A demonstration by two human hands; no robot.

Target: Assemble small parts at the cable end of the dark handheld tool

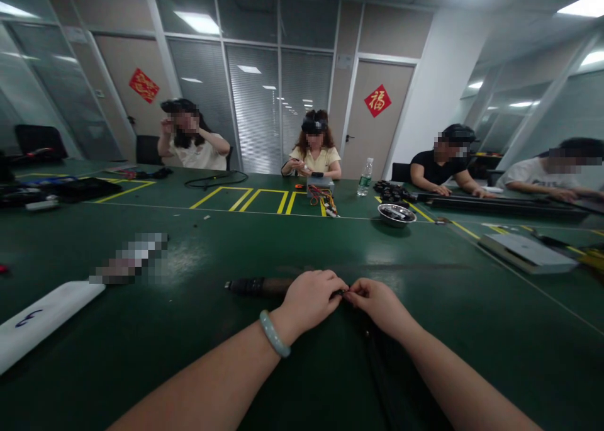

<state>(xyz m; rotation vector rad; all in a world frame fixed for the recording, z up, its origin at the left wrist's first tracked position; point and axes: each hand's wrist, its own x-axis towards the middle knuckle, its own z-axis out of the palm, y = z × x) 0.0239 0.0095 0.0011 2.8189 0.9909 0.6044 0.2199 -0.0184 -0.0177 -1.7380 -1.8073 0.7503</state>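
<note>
A dark cylindrical tool that looks like an electric screwdriver (257, 286) lies sideways on the green table, its narrow metal end pointing left. Over its right part, my left hand (311, 297) is wrapped with curled fingers; a pale bracelet circles that wrist. Close against those fingertips, my right hand (380, 302) pinches thumb and forefinger together at the tool's right end. What sits in that pinch is too small and covered to make out. Between my forearms a dark cable-like strip (377, 368) runs toward the table's near edge.
To the left lies a white object (47, 318) with a blurred item beyond it. A metal bowl (396, 214) of small parts, a water bottle (365, 178) and a grey box (526, 253) stand ahead and right. Several people sit around the far side, near a wired metal unit (319, 186).
</note>
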